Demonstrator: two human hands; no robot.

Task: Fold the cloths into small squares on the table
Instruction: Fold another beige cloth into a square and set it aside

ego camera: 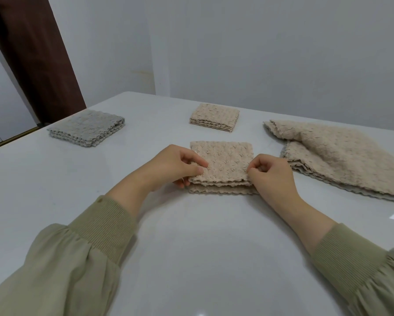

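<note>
Currently, left hand and right hand each pinch a near corner of the beige cloth, whose folded body lies between the fingers.

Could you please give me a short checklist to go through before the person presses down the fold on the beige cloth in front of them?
1. Left hand pinching the left near corner of the beige cloth: ok.
2. Right hand pinching the right near corner: ok.
3. Top layer lined up with the bottom layer: not ok, the lower edge sticks out toward the person.
4. Table in front of the cloth free: ok.
5. Finished squares, the beige one and the grey one, lying apart from the work: ok.
6. Unfolded pile not touching the cloth: ok.
</note>
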